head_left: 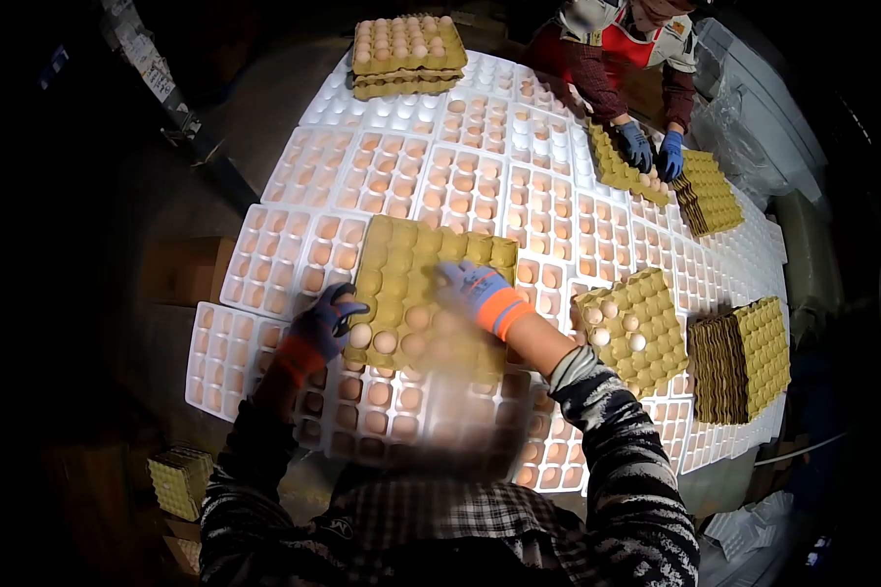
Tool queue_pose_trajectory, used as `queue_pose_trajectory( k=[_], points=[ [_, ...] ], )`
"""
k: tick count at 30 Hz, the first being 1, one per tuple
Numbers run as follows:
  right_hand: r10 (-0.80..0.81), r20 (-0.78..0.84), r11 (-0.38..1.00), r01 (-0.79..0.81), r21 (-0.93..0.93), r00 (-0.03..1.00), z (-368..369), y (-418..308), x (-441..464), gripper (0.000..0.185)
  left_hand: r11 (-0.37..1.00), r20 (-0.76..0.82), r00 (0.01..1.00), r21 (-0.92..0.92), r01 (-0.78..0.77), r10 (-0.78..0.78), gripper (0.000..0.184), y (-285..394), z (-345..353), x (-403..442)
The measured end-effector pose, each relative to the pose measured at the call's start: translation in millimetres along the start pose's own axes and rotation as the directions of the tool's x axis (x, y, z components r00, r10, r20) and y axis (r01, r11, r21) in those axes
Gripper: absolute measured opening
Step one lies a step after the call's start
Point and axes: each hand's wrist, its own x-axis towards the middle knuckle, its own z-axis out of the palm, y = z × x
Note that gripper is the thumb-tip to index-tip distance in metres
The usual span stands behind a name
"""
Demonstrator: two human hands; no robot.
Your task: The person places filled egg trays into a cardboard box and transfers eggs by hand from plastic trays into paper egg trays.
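Note:
A yellow pulp egg tray (392, 259) lies before me on top of white trays, with several eggs (385, 341) in its lower part. At its left edge is my left hand (329, 321), gloved in blue and orange, with fingers curled beside an egg; whether it grips anything is unclear. Over the tray's upper right part, my right hand (472, 292) has its fingers spread and slightly blurred, with nothing visible in them. White plastic trays (294, 210) filled with eggs surround the yellow one. A pale blur covers the area below my right hand.
Another yellow tray (656, 318) with several eggs lies to the right, beside a tall tray stack (739, 362). Stacked trays of eggs (408, 54) stand at the back. A co-worker's gloved hands (653, 152) handle a tray at the upper right, near more trays (710, 191).

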Motion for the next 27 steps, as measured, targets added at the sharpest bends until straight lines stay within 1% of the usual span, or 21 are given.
queue_pose_trajectory(
  k=[1, 2, 3, 5, 6, 9, 10, 11, 12, 13, 14, 15, 17, 18, 19, 21, 22, 23, 24, 26, 27],
  points=[
    [-0.011, 0.080, 0.988, 0.023, -0.150, 0.997, 2, -4, 6, 0.029, 0.983, 0.053, 0.998, 0.180, -0.041, 0.032, 0.059, 11, 0, -7],
    [-0.039, 0.054, 0.981, 0.048, -0.186, 0.998, 3, -3, 7, 0.030, 0.931, 0.102, 0.993, 0.354, -0.092, 0.060, 0.061, 18, 2, -8],
    [-0.069, 0.033, 0.973, 0.074, -0.219, 0.997, 4, 0, 5, 0.032, 0.927, 0.119, 0.993, 0.369, -0.061, 0.018, 0.062, 20, 5, -6],
    [-0.063, 0.025, 0.997, 0.064, -0.045, 0.998, 7, 12, 3, 0.033, 0.917, 0.157, 0.985, 0.399, 0.008, -0.077, 0.065, 17, 13, -5],
    [-0.063, 0.018, 0.997, 0.063, 0.046, 0.998, 8, 21, 3, 0.034, 0.950, 0.117, 0.991, 0.313, 0.022, -0.061, 0.064, 10, 16, -11],
    [0.145, -0.181, 0.881, -0.044, 0.471, 0.973, -20, 60, -13, 0.038, 0.996, 0.029, 0.996, 0.023, 0.086, -0.086, 0.063, -11, 13, -12],
    [0.308, -0.026, 0.807, -0.247, 0.537, 0.951, -40, 82, -15, 0.046, 0.988, 0.026, 0.991, -0.087, 0.129, -0.128, 0.062, -5, 1, -8],
    [0.309, -0.187, 0.846, -0.179, 0.501, 0.933, -26, 121, -12, 0.053, 0.966, 0.028, 0.985, -0.194, 0.171, -0.169, 0.062, -4, -8, 0],
    [0.428, -0.212, 0.790, -0.249, 0.560, 0.879, -34, 151, -17, 0.057, 0.983, -0.044, 0.991, -0.145, 0.115, -0.123, 0.059, -11, -10, 10],
    [0.572, -0.247, 0.713, -0.326, 0.620, 0.782, -24, 191, -17, 0.048, 0.994, -0.117, 0.990, -0.092, 0.062, -0.073, 0.057, -18, -11, 21],
    [0.623, -0.306, 0.732, -0.398, 0.553, 0.719, -10, 241, -11, 0.050, 0.999, -0.188, 0.982, -0.036, 0.014, -0.020, 0.054, -23, -10, 33],
    [0.719, -0.259, 0.653, -0.499, 0.569, 0.645, -17, 272, -10, 0.051, 0.997, -0.224, 0.975, -0.070, -0.028, 0.011, 0.054, -19, -8, 55],
    [0.744, -0.417, 0.666, -0.618, 0.417, 0.522, -6, 343, 2, 0.041, 0.985, -0.302, 0.951, -0.131, -0.116, 0.072, 0.055, 1, -3, 119],
    [0.770, -0.420, 0.633, -0.653, 0.416, 0.479, -6, 367, 8, 0.035, 0.987, -0.285, 0.953, -0.092, -0.134, 0.103, 0.055, 10, 2, 153],
    [0.819, -0.377, 0.565, -0.727, 0.391, 0.434, -15, 376, 16, 0.030, 0.965, -0.308, 0.918, 0.014, -0.260, 0.252, 0.057, 13, 11, 191],
    [0.840, -0.445, 0.466, -0.834, 0.296, 0.311, 8, 419, 39, 0.036, 0.978, -0.361, 0.918, -0.057, -0.200, 0.167, 0.058, 38, 34, 258],
    [0.834, -0.396, 0.503, -0.823, 0.262, 0.384, 9, 428, 45, 0.034, 0.970, -0.384, 0.908, -0.098, -0.223, 0.170, 0.063, 49, 48, 293],
    [0.824, -0.341, 0.541, -0.809, 0.231, 0.453, 7, 432, 50, 0.032, 0.929, -0.417, 0.866, -0.116, -0.351, 0.275, 0.063, 49, 62, 328],
    [0.807, -0.284, 0.578, -0.790, 0.203, 0.518, 5, 437, 57, 0.030, 0.936, -0.407, 0.871, -0.090, -0.340, 0.277, 0.056, 53, 75, 365],
    [0.744, -0.365, 0.642, -0.749, 0.162, 0.559, 7, 435, 71, 0.032, 0.930, -0.374, 0.909, -0.233, -0.283, 0.184, 0.051, 62, 97, 427],
    [0.718, -0.401, 0.670, -0.720, 0.179, 0.569, -2, 424, 78, 0.032, 0.947, -0.343, 0.925, -0.208, -0.244, 0.163, 0.051, 56, 109, 461]
  ],
)
